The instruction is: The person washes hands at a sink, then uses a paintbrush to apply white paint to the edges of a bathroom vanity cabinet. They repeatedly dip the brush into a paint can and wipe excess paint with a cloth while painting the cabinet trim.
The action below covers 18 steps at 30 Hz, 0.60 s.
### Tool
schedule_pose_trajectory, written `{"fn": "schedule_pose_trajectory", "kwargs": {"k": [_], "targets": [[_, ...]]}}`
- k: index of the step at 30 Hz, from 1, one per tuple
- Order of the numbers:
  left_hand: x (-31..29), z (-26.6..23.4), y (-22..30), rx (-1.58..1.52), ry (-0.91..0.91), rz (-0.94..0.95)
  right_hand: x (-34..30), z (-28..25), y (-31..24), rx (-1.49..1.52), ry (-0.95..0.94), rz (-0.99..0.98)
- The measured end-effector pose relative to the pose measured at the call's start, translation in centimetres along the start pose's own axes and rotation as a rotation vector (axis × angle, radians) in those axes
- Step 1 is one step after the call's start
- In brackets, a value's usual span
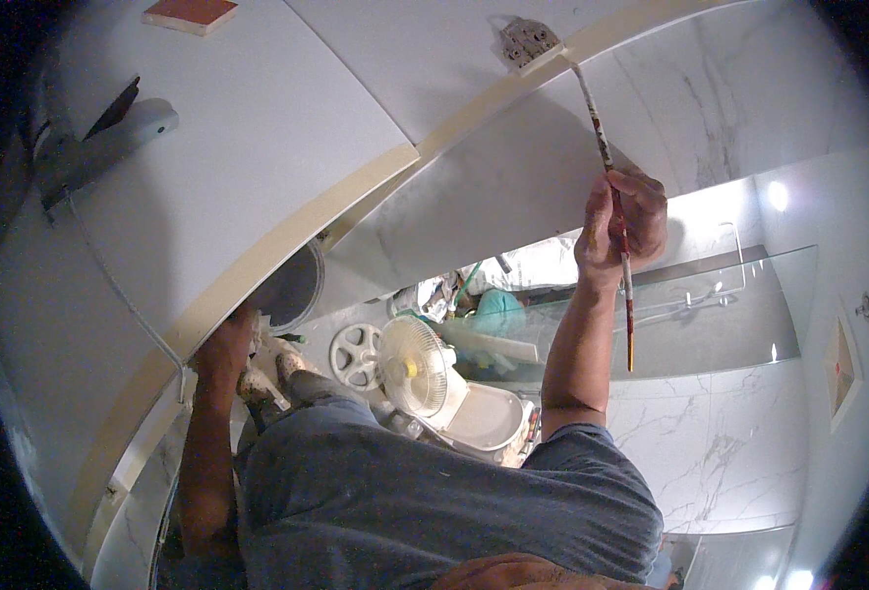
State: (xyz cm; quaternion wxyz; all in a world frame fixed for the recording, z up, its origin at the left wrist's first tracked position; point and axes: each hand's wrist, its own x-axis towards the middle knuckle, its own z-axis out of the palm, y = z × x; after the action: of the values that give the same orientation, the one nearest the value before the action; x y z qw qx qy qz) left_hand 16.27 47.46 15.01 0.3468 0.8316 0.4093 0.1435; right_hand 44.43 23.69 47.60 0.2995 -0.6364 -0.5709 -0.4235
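In my right hand (629,224) is a long, thin paintbrush (598,123), its handle smeared with white, dark and red paint. The fingers pinch it around the middle. Its far end touches or nearly touches the cream edge strip (474,116) of a white panel, close to a paint-spattered metal hinge (530,43). My left hand (226,344) is low at the left, by the edge of the large white panel (258,128). Its fingers are mostly hidden there, so what they hold cannot be made out.
Below are a white fan (413,366), a pale tray (489,418), a spoked white wheel (356,357) and a dark round bucket (292,285). A glass pane (690,315) stands at the right. From a fitting (110,147) on the left, a white cord (120,290) hangs down.
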Motion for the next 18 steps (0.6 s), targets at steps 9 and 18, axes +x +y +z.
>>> {"fn": "schedule_pose_trajectory", "kwargs": {"k": [9, 18], "targets": [[0.3, 0.3, -0.7, -0.042, -0.091, 0.005, 0.0, 0.2, 0.1, 0.021, -0.017, -0.007], [0.3, 2.2, -3.4, 0.118, -0.009, 0.189, -0.5, 0.0, 0.4, 0.058, 0.007, 0.019]]}}
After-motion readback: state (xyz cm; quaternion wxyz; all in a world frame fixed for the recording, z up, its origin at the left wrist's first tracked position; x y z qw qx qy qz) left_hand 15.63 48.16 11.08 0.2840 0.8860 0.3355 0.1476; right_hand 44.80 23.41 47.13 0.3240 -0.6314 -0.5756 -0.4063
